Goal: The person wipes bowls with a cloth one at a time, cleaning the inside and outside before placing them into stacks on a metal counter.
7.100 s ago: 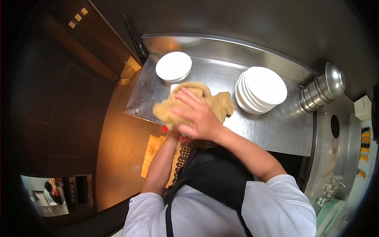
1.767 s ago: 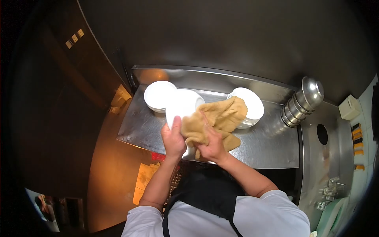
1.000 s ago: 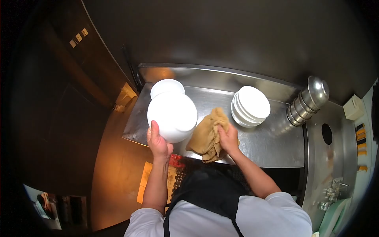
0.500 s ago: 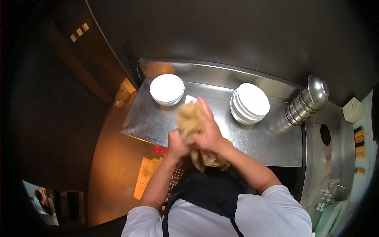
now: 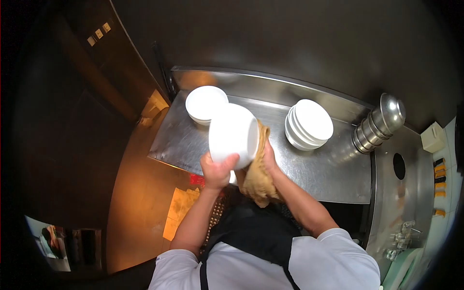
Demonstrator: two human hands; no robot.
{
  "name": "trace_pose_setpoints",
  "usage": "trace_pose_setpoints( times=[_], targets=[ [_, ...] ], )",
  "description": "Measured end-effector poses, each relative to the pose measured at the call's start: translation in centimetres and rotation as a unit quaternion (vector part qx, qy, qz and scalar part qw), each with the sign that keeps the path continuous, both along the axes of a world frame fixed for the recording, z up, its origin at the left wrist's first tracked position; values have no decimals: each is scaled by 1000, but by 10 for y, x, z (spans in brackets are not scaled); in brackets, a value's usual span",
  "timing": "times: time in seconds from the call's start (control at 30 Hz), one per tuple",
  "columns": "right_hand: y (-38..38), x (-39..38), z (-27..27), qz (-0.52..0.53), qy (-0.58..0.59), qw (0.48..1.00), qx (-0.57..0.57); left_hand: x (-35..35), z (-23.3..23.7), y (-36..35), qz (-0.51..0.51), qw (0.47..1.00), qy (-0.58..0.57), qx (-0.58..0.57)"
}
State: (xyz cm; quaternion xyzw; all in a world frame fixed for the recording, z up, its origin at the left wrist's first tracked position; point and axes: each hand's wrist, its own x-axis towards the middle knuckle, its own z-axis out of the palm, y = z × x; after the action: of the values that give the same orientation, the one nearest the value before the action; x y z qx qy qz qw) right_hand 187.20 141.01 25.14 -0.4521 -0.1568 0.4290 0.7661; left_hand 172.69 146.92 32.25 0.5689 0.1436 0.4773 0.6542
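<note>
Above the front edge of the steel counter, my left hand [image 5: 217,169] grips a white bowl [image 5: 232,133] at its lower left, thumb on the outer surface. The bowl is tilted, its opening toward the right. My right hand [image 5: 269,157] holds a tan cloth [image 5: 260,181] against the bowl's right side; the cloth hides most of its fingers and hangs down below. Behind the held bowl, at the left, are stacked white bowls [image 5: 206,102]. Another stack of white bowls [image 5: 313,121] stands right of my hands.
The steel counter [image 5: 338,181] has a raised back edge. Nested metal bowls [image 5: 379,123] lean at its right end. Farther right are a round dark hole [image 5: 398,166], a white box [image 5: 433,137] and yellow-and-black items on the wall. Orange-lit floor lies left.
A white bowl now shows in my left hand, where the bunched cloth was before. The cloth has shifted right and down with my right hand.
</note>
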Motion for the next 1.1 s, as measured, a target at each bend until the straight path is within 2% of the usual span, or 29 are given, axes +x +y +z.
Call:
trace_pose_setpoints(
  times=[0.03, 0.07, 0.1, 0.17, 0.2, 0.27, 0.3, 0.33, 0.37, 0.43, 0.47, 0.57, 0.6, 0.7, 0.77, 0.83, 0.87, 0.97, 1.0, 1.1],
  targets=[
    [-4, -18, 6, -5, -67, 998, 0, 7, -4, 6, 25, 999, -28, -39],
    [-1, -32, 7, -33, -151, 987, 52, 14, -12, 15, 26, 997, -34, -65],
    [-2, -40, 13, -41, -253, 964, 65, 15, -19, 19, 18, 998, 4, -53],
    [2, -43, 45, -133, -464, 874, 55, 18, -26, 28, 0, 997, 78, -26],
    [2, -35, 63, -127, -544, 829, 35, 17, -30, 29, 0, 996, 83, 32],
    [6, -5, 93, -111, -685, 720, -9, 11, -26, 20, -40, 992, 102, 61],
    [13, 14, 99, -4, -576, 817, 6, 8, -23, 14, -61, 989, 111, 74],
    [19, 36, 105, 101, -449, 887, 22, 5, -20, 9, -77, 989, 111, 63],
    [21, 51, 108, 203, -308, 929, 39, 1, -17, 5, -93, 988, 110, 52],
    [21, 74, 95, 218, -113, 968, 41, -6, -8, -2, -118, 987, 107, 31],
    [24, 82, 85, 224, -15, 974, 44, -6, -2, -6, -130, 990, 52, -25],
    [22, 78, 43, 166, 140, 975, 52, -1, -3, -1, -107, 981, -86, -137],
    [16, 68, 43, 128, 99, 986, 39, 2, -8, 6, -101, 980, -115, -131],
    [25, 31, 19, -9, 180, 977, 113, 12, -3, 14, -49, 975, -165, -143],
    [32, 43, 8, -23, 110, 991, 79, 10, -13, 16, -87, 973, -148, -152],
    [32, 67, 16, 83, 140, 980, 116, 6, -16, 15, -141, 971, -112, -158],
    [25, 74, 28, 51, 112, 991, 46, -1, -17, 28, -230, 951, -131, -159],
    [22, 92, 45, 47, 52, 998, -4, 4, 16, 53, -250, 908, -40, -332],
    [26, 94, 44, 67, 59, 996, -5, 14, 9, 61, -233, 930, -19, -283],
    [31, 62, 60, -121, -52, 989, 66, 36, 0, 56, -159, 931, -88, -317]
  ],
)
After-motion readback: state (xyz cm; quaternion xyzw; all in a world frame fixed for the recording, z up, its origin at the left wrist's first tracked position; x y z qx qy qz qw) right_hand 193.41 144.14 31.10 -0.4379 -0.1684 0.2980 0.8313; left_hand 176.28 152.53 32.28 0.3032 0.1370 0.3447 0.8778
